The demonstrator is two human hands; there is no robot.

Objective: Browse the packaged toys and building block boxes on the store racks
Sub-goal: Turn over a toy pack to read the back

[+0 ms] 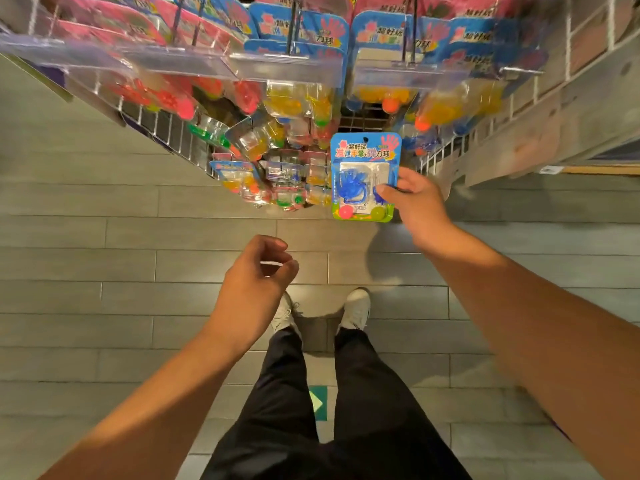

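From the head view, your right hand [417, 202] pinches a blister-packed toy [365, 178] by its right edge, thumb across the front of the clear bubble and the other fingers hidden behind the card, holding it upright in the air just in front of the rack [166, 133] and above the floor [104, 237]. The pack is a blue card with rounded corners and a small hang hole at its top centre; a red hand shape is printed in its upper right corner, and colourful Chinese lettering runs across the top. Under the clear bubble sits a blue, hand-shaped toy, and at the bottom, on a green printed strip, are two small balls, one pink on the left and one yellow-green on the right. Your left hand [258, 285] hangs lower and to the left, well apart from the pack, its fingers curled inward and gripping nothing. Behind the held pack, the wire rack carries many hanging packs [298, 29] of the same kind on blue and pink cards, with yellow, orange, red and green pieces showing through their bubbles. Clear plastic label strips [180, 60] run across the front of the pegs. Below, your dark trousers [311, 410] and white shoes [356, 310] stand on grey plank flooring.
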